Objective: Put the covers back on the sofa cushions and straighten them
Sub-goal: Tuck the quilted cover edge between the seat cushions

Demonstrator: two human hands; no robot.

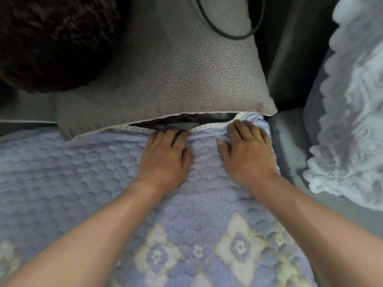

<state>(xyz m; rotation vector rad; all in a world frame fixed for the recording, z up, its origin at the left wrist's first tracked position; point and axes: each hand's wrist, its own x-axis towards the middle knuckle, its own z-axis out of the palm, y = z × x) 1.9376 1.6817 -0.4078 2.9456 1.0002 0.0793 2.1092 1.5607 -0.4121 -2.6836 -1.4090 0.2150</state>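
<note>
The person leans over the sofa seat, and both bare forearms reach forward from the bottom of the view. The blue quilted cover (83,172) lies flat over the seat and fills the lower and left part of the picture. Its white lace edge (207,126) runs from left to right along the back of the seat, so the long axis of this edge goes across the view. The end with the pale flower pattern points toward the person.

The left hand (165,156) lies palm down on the cover, and its fingers reach the lace edge beside a dark gap under the grey back cushion (176,79). The right hand (248,152) lies just beside it, also palm down, near the right back corner of the cover. Both grips are wide, with the fingers nearly straight, and they press on the cloth without closing round it.

A black cable (228,34) crosses the top of the grey cushion. A second pale blue cover with a scalloped edge (352,121) hangs over the sofa arm on the right. A dark furry thing (51,38) fills the upper left corner.
</note>
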